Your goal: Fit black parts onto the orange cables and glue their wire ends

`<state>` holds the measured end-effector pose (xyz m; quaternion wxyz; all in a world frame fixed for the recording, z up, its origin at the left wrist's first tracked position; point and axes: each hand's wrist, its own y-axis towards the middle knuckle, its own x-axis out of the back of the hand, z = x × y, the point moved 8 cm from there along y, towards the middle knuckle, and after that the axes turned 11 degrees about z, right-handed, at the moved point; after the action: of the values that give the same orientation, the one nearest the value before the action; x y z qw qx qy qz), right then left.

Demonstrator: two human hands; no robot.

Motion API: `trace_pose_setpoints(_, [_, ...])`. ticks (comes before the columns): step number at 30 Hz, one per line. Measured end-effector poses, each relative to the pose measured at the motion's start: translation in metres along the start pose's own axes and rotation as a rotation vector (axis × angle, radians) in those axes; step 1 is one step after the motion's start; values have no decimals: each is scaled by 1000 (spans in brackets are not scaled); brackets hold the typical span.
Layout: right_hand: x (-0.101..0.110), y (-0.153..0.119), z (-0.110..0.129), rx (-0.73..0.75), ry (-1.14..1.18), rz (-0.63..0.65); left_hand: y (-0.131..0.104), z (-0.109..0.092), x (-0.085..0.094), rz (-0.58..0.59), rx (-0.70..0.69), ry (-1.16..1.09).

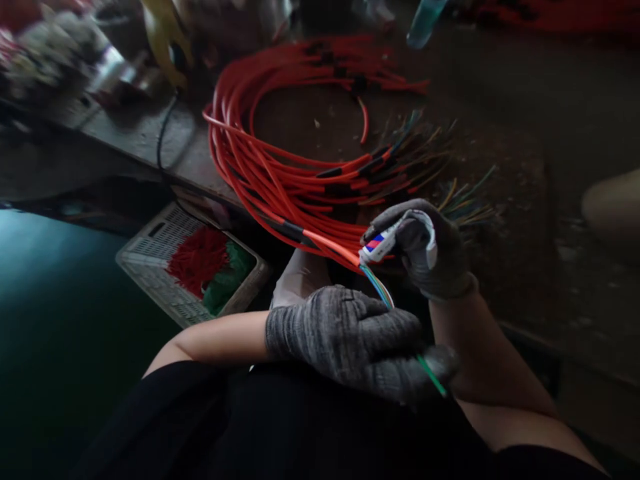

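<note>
left hand closed round wires, right hand curled on a white piece, likely bracing the cable near the front edge of the counter.

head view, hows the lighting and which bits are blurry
Head view: dim overall, with a pale glow on the teal surface at left; head view: left hand fairly clear, while the pale shape at the right edge is blurred; head view: black clothing loses detail in darkness.
</note>
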<state>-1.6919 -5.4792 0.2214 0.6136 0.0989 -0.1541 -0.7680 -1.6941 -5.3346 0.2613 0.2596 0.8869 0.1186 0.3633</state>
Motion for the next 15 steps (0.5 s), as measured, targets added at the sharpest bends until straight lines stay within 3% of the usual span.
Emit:
trace_pose_setpoints(2, [3,-1,-6,-95,5,43,-2,-17,-20,67,-218,232])
trace_pose_setpoints(4, [1,3,-7,-106,2,107,-3,-23,-32,106,-329,458])
trace_pose_setpoints(10, [-30,16,9,45,-141,527,-7,-24,-37,155,-380,627])
trace_pose_setpoints(13, [-20,12,3,17,-73,449,-15,-26,-40,199,-379,651])
trace_pose_setpoints(15, [-8,4,-1,48,-43,346,-13,-22,-36,231,-275,602])
